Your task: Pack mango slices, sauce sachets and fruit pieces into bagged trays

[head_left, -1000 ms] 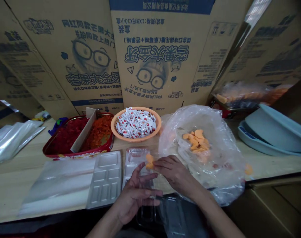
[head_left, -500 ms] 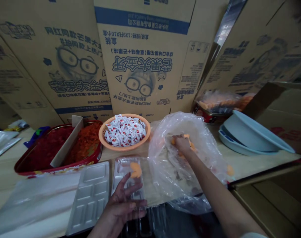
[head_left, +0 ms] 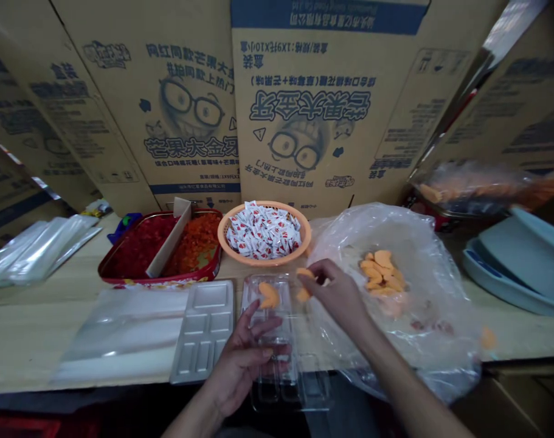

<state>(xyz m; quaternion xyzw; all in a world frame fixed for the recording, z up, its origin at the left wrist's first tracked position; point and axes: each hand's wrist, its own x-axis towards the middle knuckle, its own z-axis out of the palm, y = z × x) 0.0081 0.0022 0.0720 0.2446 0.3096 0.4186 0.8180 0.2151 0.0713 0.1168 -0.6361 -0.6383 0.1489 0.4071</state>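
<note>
My right hand (head_left: pixel 338 295) pinches orange candy pieces (head_left: pixel 305 285) between thumb and fingers, just left of a clear plastic bag (head_left: pixel 422 243). A pile of the same orange candy (head_left: pixel 380 274) lies in the bag's open mouth. My left hand (head_left: pixel 253 359) is spread, palm up, over a clear compartment tray (head_left: pixel 283 285), its index fingertip beside an orange piece (head_left: pixel 268 295) in the top compartment. The hand partly covers the tray's lower compartments. More clear trays (head_left: pixel 315 386) overhang the table edge below. To the left lies a grey compartment tray (head_left: pixel 208 295).
An orange basket (head_left: pixel 222 234) of small white packets stands behind the trays. A red tin (head_left: pixel 121 281) with a cardboard divider holds red and orange bits. Blue basins (head_left: pixel 527 261) sit at right, clear film bags (head_left: pixel 44 246) at left. Large cartons (head_left: pixel 304 61) wall off the back.
My right hand has come out of the plastic bag, moving left towards the clear tray with orange candy in its fingers. My left hand stays by the tray. The whole view has shifted.
</note>
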